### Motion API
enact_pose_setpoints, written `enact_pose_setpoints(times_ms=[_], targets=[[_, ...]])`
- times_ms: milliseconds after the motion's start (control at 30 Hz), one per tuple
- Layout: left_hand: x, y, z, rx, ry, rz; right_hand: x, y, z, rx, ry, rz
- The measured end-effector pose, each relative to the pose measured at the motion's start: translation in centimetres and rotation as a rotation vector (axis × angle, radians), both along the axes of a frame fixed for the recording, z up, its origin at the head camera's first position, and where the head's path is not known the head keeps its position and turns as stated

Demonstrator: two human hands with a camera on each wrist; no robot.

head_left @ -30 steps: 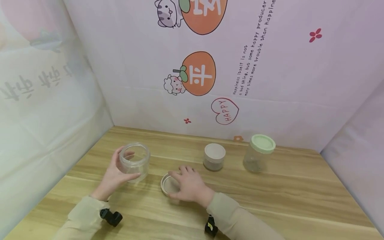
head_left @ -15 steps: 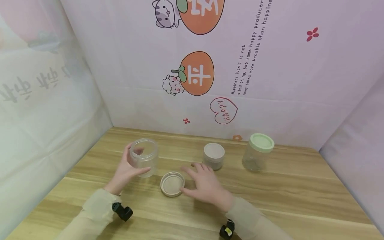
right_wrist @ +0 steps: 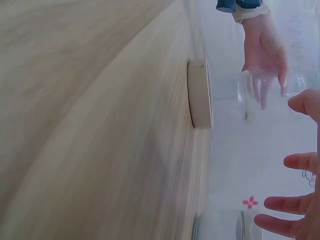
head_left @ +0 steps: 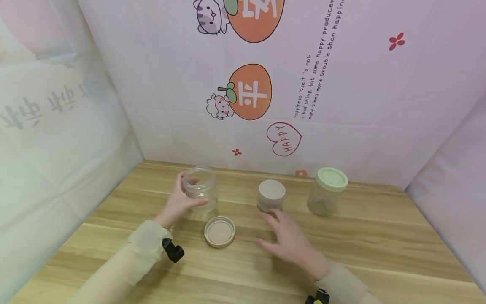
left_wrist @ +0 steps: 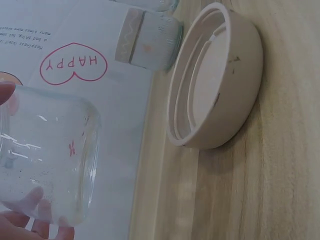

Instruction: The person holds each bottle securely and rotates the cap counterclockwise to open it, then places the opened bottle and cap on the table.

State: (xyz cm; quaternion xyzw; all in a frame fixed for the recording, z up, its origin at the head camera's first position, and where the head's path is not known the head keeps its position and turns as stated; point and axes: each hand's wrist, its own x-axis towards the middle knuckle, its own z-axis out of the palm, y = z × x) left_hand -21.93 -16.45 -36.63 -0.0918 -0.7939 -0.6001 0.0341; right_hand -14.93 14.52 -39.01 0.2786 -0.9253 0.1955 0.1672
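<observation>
My left hand (head_left: 178,205) grips a clear, lidless jar (head_left: 206,195) around its side, thumb in front and fingers behind. In the left wrist view a gap shows between the jar (left_wrist: 55,150) and the wooden tabletop. A beige screw lid (head_left: 219,232) lies on the table with its hollow side up, just in front of the jar. My right hand (head_left: 294,240) hovers with fingers spread and holds nothing. Its fingertips lie in front of a small jar with a white lid (head_left: 271,191); whether they touch it is hard to tell.
A taller clear jar with a pale green lid (head_left: 329,185) stands at the back right. Printed white cloth (head_left: 171,118) walls the table (head_left: 379,236) at the back and sides. Each wrist carries a black camera (head_left: 172,250).
My left hand has carried the clear jar rightward and toward the back. My right hand has left the beige lid and moved right, toward the small jar. The lid stays in place.
</observation>
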Motion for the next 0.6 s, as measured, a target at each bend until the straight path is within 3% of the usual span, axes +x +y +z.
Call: enact_pose_setpoints(times_ms=[333, 600], targets=[[-2.3, 2.1, -0.9, -0.009, -0.031, -0.025, 0.8, 2.3, 0.0, 0.022, 0.001, -0.066], [-3.8, 3.7, -1.5, -0.075, -0.033, -0.025, 1.1, 3.5, 0.1, 0.026, 0.018, -0.086]])
